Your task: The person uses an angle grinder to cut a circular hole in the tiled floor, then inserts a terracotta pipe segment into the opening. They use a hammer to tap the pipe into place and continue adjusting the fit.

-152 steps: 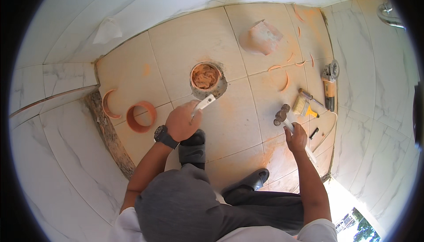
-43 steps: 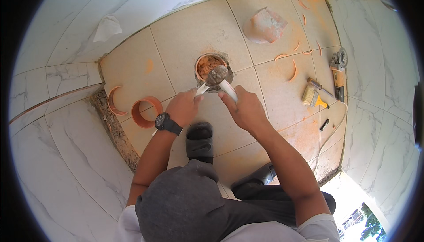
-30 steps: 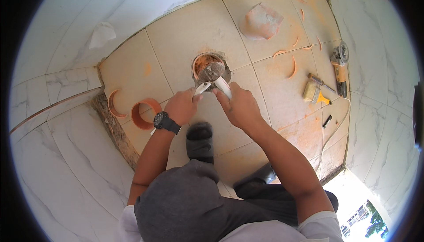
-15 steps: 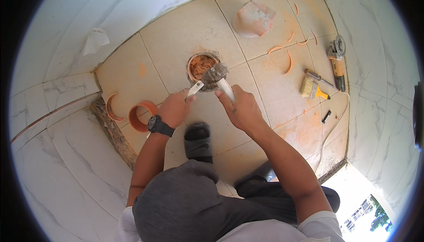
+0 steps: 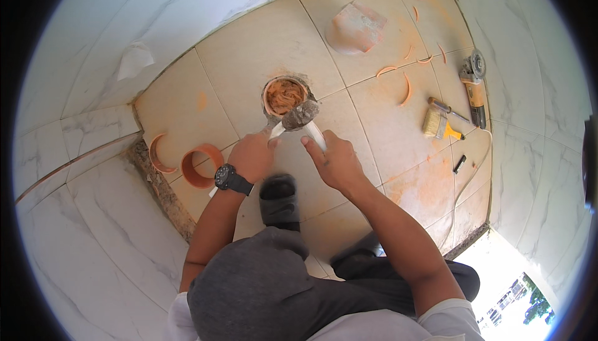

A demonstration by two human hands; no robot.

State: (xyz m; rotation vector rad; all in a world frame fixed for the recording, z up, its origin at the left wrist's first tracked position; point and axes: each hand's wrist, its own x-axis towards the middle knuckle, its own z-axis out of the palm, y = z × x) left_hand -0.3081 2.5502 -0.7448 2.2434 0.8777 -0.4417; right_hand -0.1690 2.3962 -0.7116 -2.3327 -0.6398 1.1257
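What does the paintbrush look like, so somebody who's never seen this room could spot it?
Start at the white, grey-veined wall on the right and find the angle grinder on the floor beside it. The paintbrush lies lower left of the grinder, just below a slim tool with a metal shaft. Its broad, pale bristles and bright yellow handle set it apart from both.

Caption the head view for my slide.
Right hand holding a hammer, left hand a white tool, near a floor pipe.

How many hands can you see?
2. The left hand, by the wristwatch, grips a white bar. The right hand, across from it, holds a hammer. No other hands show.
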